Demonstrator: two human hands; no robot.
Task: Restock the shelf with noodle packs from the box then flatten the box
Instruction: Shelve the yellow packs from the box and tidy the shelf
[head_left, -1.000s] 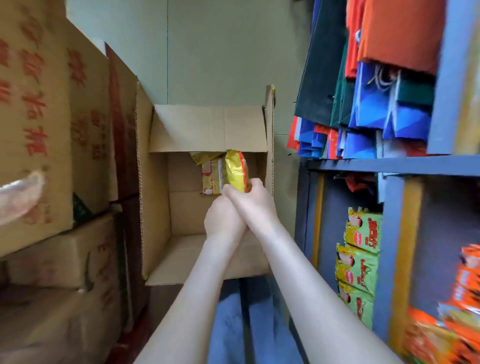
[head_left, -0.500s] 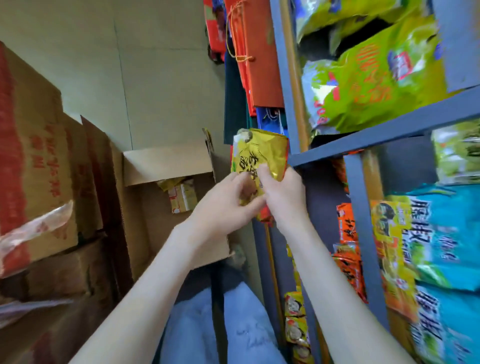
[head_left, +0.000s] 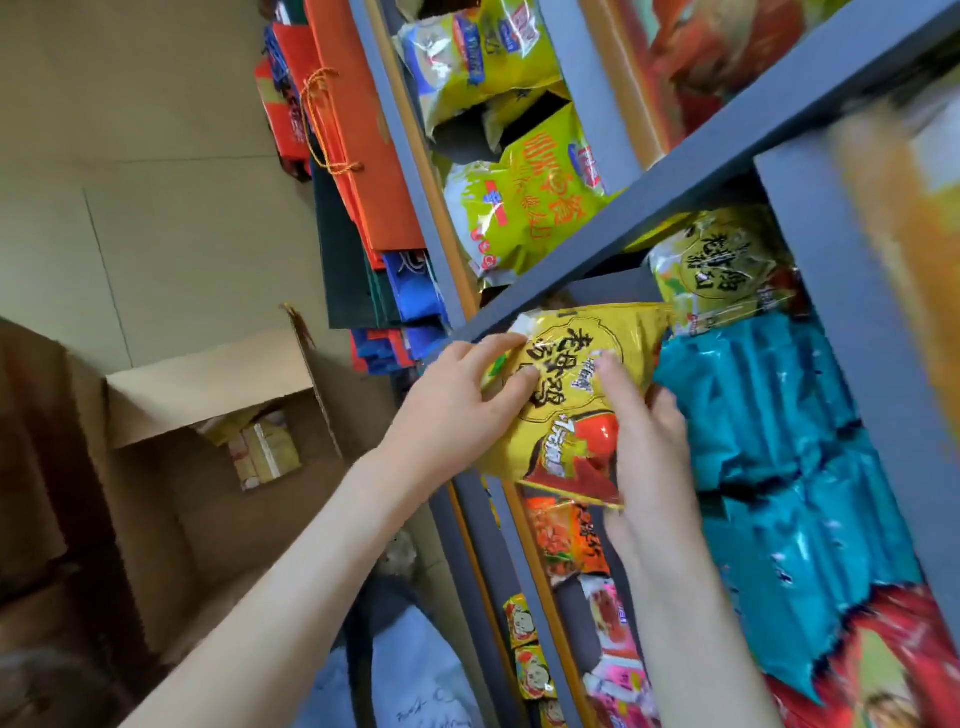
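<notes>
A yellow noodle pack (head_left: 571, 384) with black lettering and a red bowl picture is at the front of a grey shelf (head_left: 587, 249) compartment. My left hand (head_left: 457, 410) grips its left edge. My right hand (head_left: 644, 436) holds its right side from below. The pack lies against teal packs (head_left: 769, 415), with a matching yellow pack (head_left: 722, 265) further in. The open cardboard box (head_left: 208, 384) lies on its side at lower left, with a few yellow packs (head_left: 265, 452) inside.
Green-yellow snack bags (head_left: 524, 202) fill the shelf above. Orange and blue gift bags (head_left: 353, 171) hang left of the shelf. Red and orange packs (head_left: 571, 540) sit lower down. Stacked brown cartons (head_left: 47, 467) stand at far left. My blue-clad legs (head_left: 415, 675) are below.
Both hands lifted the yellow pack out of the box, carried it right and up, and brought it into the shelf compartment. My view swung from the box to the shelf.
</notes>
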